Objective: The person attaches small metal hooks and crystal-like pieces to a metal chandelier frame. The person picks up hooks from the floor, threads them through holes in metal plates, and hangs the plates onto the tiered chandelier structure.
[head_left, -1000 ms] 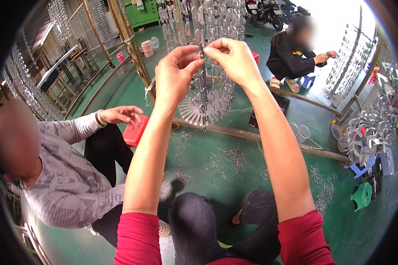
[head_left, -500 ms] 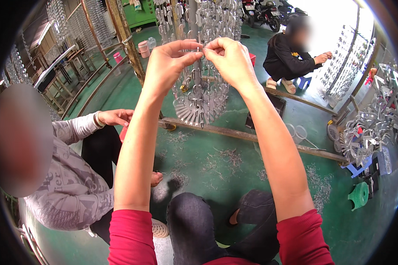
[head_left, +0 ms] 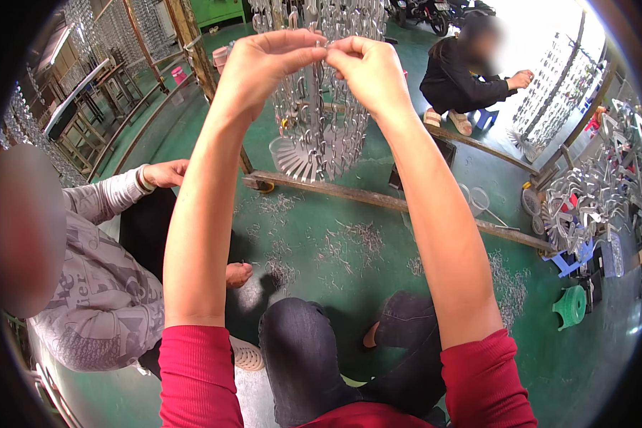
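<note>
Both my arms reach up to a round rack hung with strands of shiny metal pieces [head_left: 328, 121]. My left hand [head_left: 253, 68] has its thumb and fingers pinched together beside the strands. Opposite it, my right hand [head_left: 374, 75] is pinched too, its fingertips almost touching the left ones. A small silvery bit shows between the two sets of fingertips, too small to name. Below the strands, a grey fan-like ring of slats [head_left: 292, 158] is part of the rack.
A wooden rail [head_left: 335, 191] runs beneath the rack. Small metal scraps [head_left: 364, 242] litter the green floor. At my left sits a person in a grey patterned sweatshirt [head_left: 100, 271]; another in black [head_left: 456, 78] crouches at the far right. A green stool [head_left: 571, 307] stands at right.
The view has tilted, so the scene sits higher and farther left. My hands, still pinched together, appear slightly higher against the strands.
</note>
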The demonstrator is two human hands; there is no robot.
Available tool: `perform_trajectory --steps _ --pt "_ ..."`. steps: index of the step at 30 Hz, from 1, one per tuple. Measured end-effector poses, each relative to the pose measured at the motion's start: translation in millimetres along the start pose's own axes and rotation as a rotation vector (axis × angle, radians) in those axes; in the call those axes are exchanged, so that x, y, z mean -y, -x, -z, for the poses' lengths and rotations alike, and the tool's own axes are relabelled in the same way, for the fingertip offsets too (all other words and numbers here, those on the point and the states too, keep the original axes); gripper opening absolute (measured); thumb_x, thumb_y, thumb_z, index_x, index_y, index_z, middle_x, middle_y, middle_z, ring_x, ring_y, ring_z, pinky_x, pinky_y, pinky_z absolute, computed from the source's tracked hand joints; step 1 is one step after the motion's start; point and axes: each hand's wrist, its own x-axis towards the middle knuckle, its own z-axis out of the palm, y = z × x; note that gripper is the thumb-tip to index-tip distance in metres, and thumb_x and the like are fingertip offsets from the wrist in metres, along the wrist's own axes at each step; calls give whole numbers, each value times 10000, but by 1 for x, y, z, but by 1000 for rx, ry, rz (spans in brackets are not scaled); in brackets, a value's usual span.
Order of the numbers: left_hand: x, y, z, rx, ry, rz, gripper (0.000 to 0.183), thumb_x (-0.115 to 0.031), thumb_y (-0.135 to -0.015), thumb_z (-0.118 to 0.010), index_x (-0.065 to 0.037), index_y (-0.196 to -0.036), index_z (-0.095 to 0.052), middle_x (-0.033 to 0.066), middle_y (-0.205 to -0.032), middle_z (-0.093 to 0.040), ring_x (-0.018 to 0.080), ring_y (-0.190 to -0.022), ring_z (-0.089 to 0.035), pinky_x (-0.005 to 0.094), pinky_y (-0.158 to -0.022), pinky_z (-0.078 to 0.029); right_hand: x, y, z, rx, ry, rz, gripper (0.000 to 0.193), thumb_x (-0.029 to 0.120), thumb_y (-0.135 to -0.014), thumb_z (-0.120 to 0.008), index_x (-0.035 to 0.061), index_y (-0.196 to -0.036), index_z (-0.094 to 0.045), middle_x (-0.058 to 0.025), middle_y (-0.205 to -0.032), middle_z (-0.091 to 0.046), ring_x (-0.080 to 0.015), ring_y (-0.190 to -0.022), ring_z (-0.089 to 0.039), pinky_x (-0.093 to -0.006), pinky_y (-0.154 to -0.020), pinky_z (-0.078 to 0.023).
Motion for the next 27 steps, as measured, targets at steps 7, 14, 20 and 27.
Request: perform_trajectory --steps 7,14,20,27 --pt "5 2 8 25 -19 16 234 -142 -803 -672 -35 -1011 -660 43 -1008 -660 102 -904 -604 253 -819 -467 -32 45 0 -96 -101 -277 240 245 -744 -659 19 -821 -687 -126 -727 -672 -172 -668 -638 -307 -648 -485" --pt "7 -4 20 108 37 -8 235 -141 -836 -635 -47 -1052 -638 81 -1129 -614 170 -1024 -595 305 -886 -466 -168 230 -27 203 368 -641 143 195 -777 -602 105 -846 -688 -134 -849 -663 -298 -800 -641 -382 -735 -490" --pt "3 -7 30 216 116 42 234 -142 -843 -620 -49 -1057 -635 101 -1188 -579 209 -1082 -569 324 -904 -454 -145 181 -11 225 222 -508 266 -9 -750 -564 91 -990 -510 -101 -729 -638 -297 -750 -641 -383 -672 -484" --pt "7 -8 36 254 172 81 241 -135 -838 -623 -46 -1061 -633 112 -1229 -552 227 -1103 -555 350 -906 -457 2 45 12 -43 -434 -98 133 41 -789 -652 -26 -904 -661 -73 -757 -673 -99 -646 -640 -200 -555 -498"
